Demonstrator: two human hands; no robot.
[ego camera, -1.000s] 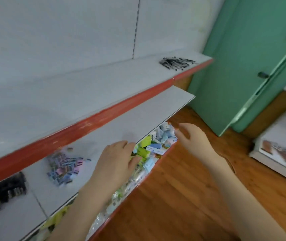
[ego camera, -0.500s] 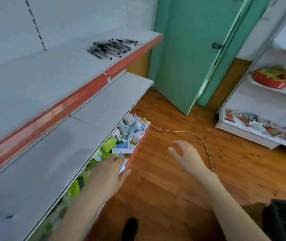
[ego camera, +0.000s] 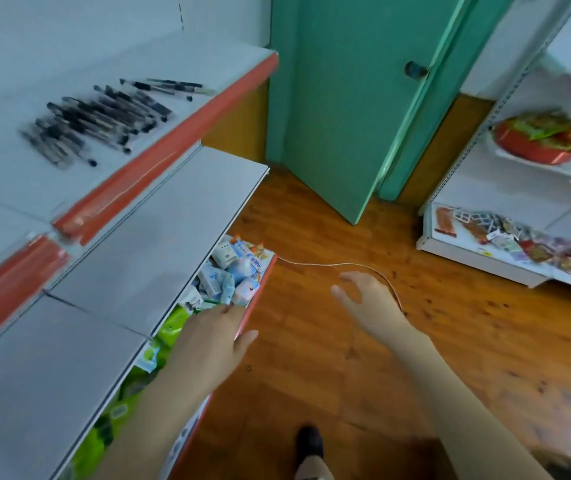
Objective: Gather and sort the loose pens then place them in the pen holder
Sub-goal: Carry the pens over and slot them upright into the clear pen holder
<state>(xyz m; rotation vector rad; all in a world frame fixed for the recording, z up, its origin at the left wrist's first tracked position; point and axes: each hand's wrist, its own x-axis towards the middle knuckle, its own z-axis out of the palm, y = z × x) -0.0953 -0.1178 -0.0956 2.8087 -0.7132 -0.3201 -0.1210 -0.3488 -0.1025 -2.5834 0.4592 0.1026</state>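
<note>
While the loose pens [ego camera: 104, 119] lay in a rough heap on the top shelf [ego camera: 7, 188], near its red front edge & well apart from both hands, neither hand had hold of anything. The left hand [ego camera: 214, 341], fingers approx. straight, hovered at the red lip of the bottom shelf [ego camera: 263, 282], just beside the packets [ego camera: 228, 271]; whether it touched the lip couldn't be told. The right hand [ego camera: 367, 303] hung over the wood floor [ego camera: 346, 375], fingers spread & loosely bent, empty. No pen holder was in view. Risks, by the look of it: the pens lay close to the edge, so a hasty sweep could roll some off to the floor, and a thin cord [ego camera: 329, 264] crossed the floor ahead of the person's foot [ego camera: 308, 441], a likely snag on any step fwd.
</note>
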